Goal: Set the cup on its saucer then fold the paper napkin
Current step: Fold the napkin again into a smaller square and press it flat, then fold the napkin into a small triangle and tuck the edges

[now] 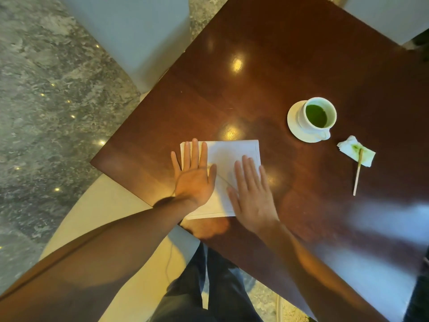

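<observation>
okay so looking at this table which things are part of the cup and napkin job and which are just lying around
Part of the job:
white cup of green drink
round white saucer
flat white paper napkin

Just lying about:
crumpled green-stained tissue
thin wooden stir stick

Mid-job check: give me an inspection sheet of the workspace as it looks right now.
Surface: dark glossy wooden table, lamp reflections on it.
Job's things: white cup of green drink stands on its saucer; white paper napkin lies flat near the table's near edge, a diagonal crease showing.
Clutter: crumpled green-stained tissue with a wooden stirrer lying across it, right of the cup.
Hands: left hand and right hand both flat, fingers straight, pressing the napkin.
Cables: a thin dark cord on the seat below.
Surroundings: marbled floor, pale chairs.
</observation>
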